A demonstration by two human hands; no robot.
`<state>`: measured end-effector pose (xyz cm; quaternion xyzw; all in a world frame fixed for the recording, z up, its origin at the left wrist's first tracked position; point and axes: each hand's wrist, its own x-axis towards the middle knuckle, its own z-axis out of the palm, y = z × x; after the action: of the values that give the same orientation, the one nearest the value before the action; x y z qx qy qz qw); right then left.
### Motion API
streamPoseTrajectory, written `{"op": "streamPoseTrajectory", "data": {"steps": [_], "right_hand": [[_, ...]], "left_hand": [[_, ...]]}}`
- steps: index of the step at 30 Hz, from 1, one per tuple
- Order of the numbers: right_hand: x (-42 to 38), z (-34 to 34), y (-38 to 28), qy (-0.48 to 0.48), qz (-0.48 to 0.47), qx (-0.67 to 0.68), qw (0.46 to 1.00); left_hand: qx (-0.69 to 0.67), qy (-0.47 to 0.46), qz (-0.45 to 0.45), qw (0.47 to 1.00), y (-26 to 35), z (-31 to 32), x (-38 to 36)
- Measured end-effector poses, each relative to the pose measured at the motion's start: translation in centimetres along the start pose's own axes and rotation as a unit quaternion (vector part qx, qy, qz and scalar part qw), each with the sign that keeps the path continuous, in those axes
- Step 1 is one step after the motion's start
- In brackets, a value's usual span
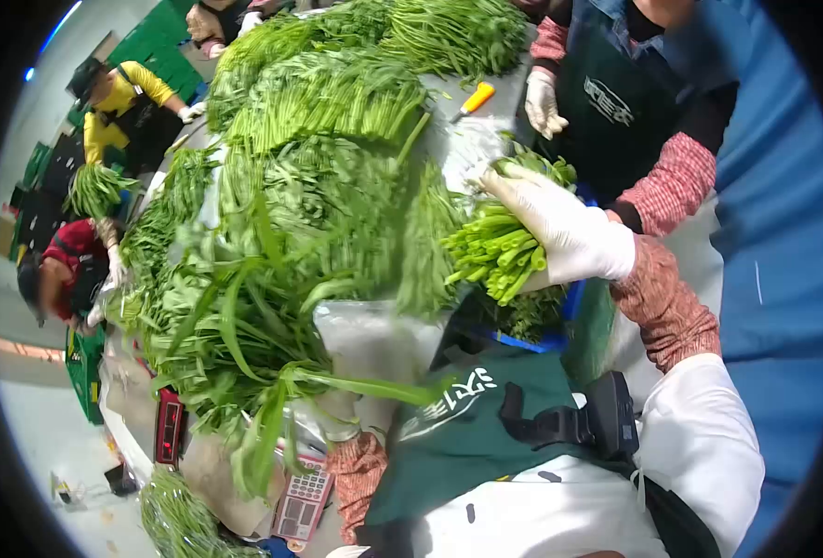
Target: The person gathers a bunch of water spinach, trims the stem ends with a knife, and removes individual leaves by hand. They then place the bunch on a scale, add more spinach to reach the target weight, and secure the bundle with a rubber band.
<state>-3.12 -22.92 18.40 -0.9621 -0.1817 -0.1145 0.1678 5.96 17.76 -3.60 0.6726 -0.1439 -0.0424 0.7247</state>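
My right hand (574, 228), in a white glove, is closed round a bunch of leafy green stems (495, 251). The cut ends point left and toward me, and some leaves show above the hand. My left hand (337, 414), gloved too, is low in front of my apron among long drooping leaves (263, 372). Those leaves cover its fingers, so I cannot tell what it grips. A clear plastic sheet or bag (374, 339) lies just beyond it, at the edge of the heaped greens (328, 186).
Below my right hand is a blue crate (532, 342) with greens inside. An orange-handled knife (475, 99) lies on the table. A calculator (302, 498) and a red-display scale (169, 428) sit near left. One co-worker (616, 102) stands opposite; others work at left.
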Motion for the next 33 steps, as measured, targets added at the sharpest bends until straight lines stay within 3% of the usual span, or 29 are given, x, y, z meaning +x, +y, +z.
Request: {"op": "streamPoseTrajectory", "data": {"steps": [3, 4, 11, 18, 21, 22, 23, 25, 27, 29, 32, 33], "right_hand": [[2.4, 0.2, 0.5, -0.06, 0.123, 0.317, 0.938], [2.7, 1.2, 1.6, -0.046, 0.082, 0.273, 0.957], [3.8, 2.6, -0.5, -0.093, 0.147, 0.231, 0.957], [3.6, 3.2, -1.0, 0.102, 0.124, 0.334, 0.929], [4.6, 0.8, -2.2, 0.217, 0.086, 0.257, 0.938], [4.7, 0.0, -2.5, 0.227, 0.107, 0.229, 0.94], [4.5, -0.6, -2.6, 0.233, 0.108, 0.195, 0.947], [4.4, -1.5, -2.5, 0.237, 0.105, 0.127, 0.958], [4.5, -1.3, -2.7, 0.218, 0.093, 0.082, 0.968], [5.4, -1.1, -3.4, 0.215, 0.077, 0.123, 0.966], [9.0, -0.4, -5.7, 0.197, 0.053, 0.39, 0.898], [10.4, -0.7, -7.2, 0.204, 0.044, 0.381, 0.901]], "left_hand": [[-0.004, 0.041, -0.009, 0.999, 1.8, 0.0, -1.0], [-0.009, 0.051, -0.012, 0.999, 2.1, 0.1, -1.9], [-0.051, 0.105, -0.061, 0.991, 5.6, 1.1, -5.0], [-0.047, 0.174, -0.103, 0.978, 11.0, 1.0, -5.2], [-0.04, 0.239, -0.119, 0.963, 13.6, 0.0, -4.2], [-0.07, 0.269, -0.115, 0.954, 14.3, -0.4, -4.2], [-0.183, 0.304, -0.068, 0.932, 15.6, -0.3, -3.9], [-0.191, 0.323, 0.006, 0.927, 15.8, -2.2, -4.6], [-0.22, 0.349, 0.009, 0.911, 17.1, -3.1, -6.2], [-0.236, 0.358, 0.06, 0.901, 16.7, -4.4, -7.6], [-0.178, 0.399, 0.062, 0.897, 17.8, -4.9, -9.4], [-0.161, 0.409, 0.056, 0.897, 17.8, -5.2, -9.9]]}}
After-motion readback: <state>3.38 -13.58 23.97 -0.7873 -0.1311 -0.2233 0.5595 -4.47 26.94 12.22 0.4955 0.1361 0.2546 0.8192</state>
